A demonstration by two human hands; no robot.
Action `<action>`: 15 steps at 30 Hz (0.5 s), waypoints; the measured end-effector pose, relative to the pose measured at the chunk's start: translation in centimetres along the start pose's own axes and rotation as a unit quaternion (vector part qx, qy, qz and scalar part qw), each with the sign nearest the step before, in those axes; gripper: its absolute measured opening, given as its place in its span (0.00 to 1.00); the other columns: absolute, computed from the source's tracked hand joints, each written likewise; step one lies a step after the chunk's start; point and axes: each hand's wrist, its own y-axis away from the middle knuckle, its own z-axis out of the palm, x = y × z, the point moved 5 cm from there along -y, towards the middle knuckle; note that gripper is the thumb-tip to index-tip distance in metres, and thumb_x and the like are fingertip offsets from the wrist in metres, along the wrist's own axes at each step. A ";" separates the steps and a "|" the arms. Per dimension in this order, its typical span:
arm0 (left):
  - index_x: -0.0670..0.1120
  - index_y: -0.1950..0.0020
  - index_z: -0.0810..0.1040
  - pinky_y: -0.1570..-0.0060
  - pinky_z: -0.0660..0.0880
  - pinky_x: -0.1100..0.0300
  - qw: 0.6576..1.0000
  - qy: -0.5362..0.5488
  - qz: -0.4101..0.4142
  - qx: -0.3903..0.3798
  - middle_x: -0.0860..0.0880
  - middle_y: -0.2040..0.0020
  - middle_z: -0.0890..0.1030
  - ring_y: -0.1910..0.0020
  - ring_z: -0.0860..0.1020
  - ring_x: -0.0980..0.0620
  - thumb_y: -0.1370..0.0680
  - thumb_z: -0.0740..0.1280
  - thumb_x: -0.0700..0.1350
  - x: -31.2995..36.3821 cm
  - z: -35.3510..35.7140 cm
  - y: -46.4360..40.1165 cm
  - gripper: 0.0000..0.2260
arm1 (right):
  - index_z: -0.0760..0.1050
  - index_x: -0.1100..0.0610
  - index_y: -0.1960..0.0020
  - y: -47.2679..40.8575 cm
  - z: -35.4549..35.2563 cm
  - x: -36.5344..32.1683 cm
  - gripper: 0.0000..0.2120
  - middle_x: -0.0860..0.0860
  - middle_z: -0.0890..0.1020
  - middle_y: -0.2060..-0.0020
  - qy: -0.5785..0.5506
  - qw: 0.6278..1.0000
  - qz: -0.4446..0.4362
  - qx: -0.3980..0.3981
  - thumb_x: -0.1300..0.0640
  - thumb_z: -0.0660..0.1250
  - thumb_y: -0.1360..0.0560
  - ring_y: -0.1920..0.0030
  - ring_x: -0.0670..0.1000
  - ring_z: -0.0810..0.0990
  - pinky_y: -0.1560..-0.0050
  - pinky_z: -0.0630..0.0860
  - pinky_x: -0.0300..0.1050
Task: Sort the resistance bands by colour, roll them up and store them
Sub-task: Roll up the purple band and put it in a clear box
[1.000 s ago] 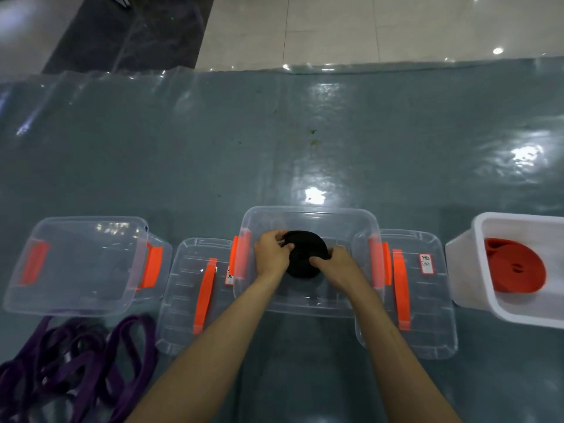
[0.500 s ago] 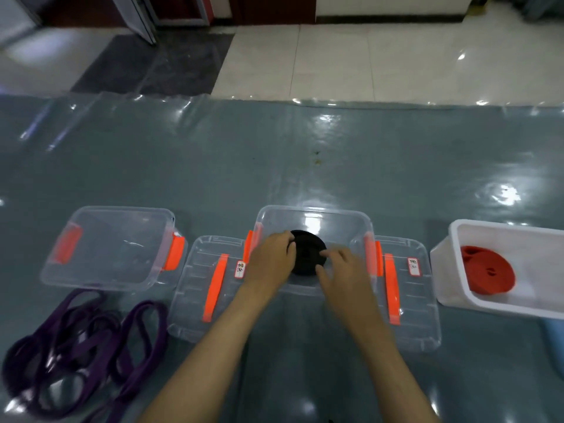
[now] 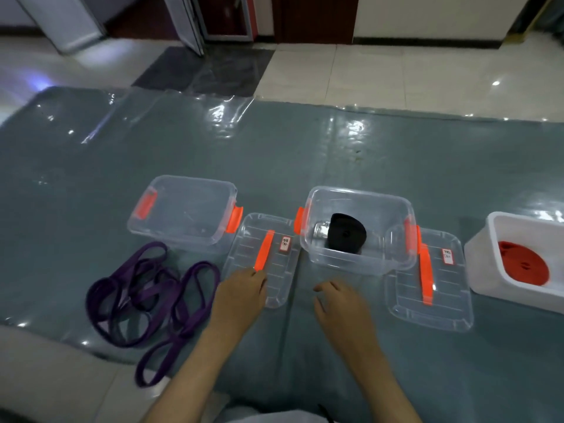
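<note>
The grey-blue plastic-covered table (image 3: 305, 154) carries three boxes; the middle clear plastic box with orange latches (image 3: 357, 264) now holds the rolled black resistance band (image 3: 346, 236) alone, just beyond the fingers, which gripped it a moment ago; the white box (image 3: 488, 270), well right of them, keeps the rolled red band (image 3: 525, 267). Both hands have drawn back; the left hand (image 3: 241, 293) rests at the edge of a clear lid (image 3: 274, 270), the right hand (image 3: 338, 303) hovers, fingers loosely apart, holding nothing; the loose purple bands (image 3: 146, 288), left of the fingers, likely come next.
</note>
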 end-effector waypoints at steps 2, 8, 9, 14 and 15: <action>0.51 0.41 0.82 0.54 0.77 0.53 1.000 -0.004 -0.009 -0.006 0.52 0.45 0.83 0.47 0.81 0.48 0.15 0.61 0.49 -2.5 0.1 0.6 0.10 | 0.84 0.58 0.46 0.2 1.2 -1.9 0.07 0.54 0.85 0.49 0.001 1.000 0.005 0.010 0.59 0.69 0.21 0.47 0.58 0.82 0.45 0.77 0.55; 0.50 0.37 0.80 0.52 0.79 0.52 0.999 -0.033 -0.005 -0.027 0.49 0.42 0.83 0.44 0.82 0.46 0.15 0.61 0.43 -10.4 0.0 0.7 0.11 | 0.81 0.52 0.38 -1.2 5.7 -8.1 0.11 0.49 0.84 0.44 0.025 0.999 0.014 -0.020 0.54 0.66 0.18 0.41 0.54 0.81 0.41 0.76 0.50; 0.48 0.38 0.81 0.53 0.78 0.51 0.999 -0.030 -0.004 -0.026 0.48 0.43 0.83 0.44 0.83 0.44 0.15 0.61 0.44 -11.8 -0.2 0.6 0.11 | 0.81 0.52 0.37 -1.6 6.5 -9.1 0.12 0.49 0.84 0.43 0.022 0.999 0.023 -0.026 0.54 0.66 0.19 0.41 0.54 0.81 0.41 0.76 0.50; 0.49 0.39 0.78 0.51 0.76 0.50 0.998 -0.034 0.013 -0.061 0.49 0.43 0.82 0.44 0.81 0.46 0.14 0.57 0.47 -19.5 -0.4 -0.3 0.11 | 0.81 0.52 0.37 -2.8 10.9 -14.3 0.12 0.52 0.84 0.41 0.021 0.997 0.069 -0.042 0.54 0.66 0.19 0.41 0.57 0.83 0.43 0.78 0.51; 0.49 0.40 0.79 0.51 0.76 0.50 0.997 -0.029 0.016 -0.071 0.49 0.44 0.82 0.45 0.82 0.45 0.14 0.58 0.46 -21.0 -0.3 -0.5 0.10 | 0.81 0.52 0.37 -2.9 12.0 -15.2 0.12 0.52 0.84 0.41 0.018 0.996 0.079 -0.046 0.53 0.66 0.19 0.41 0.57 0.83 0.44 0.79 0.51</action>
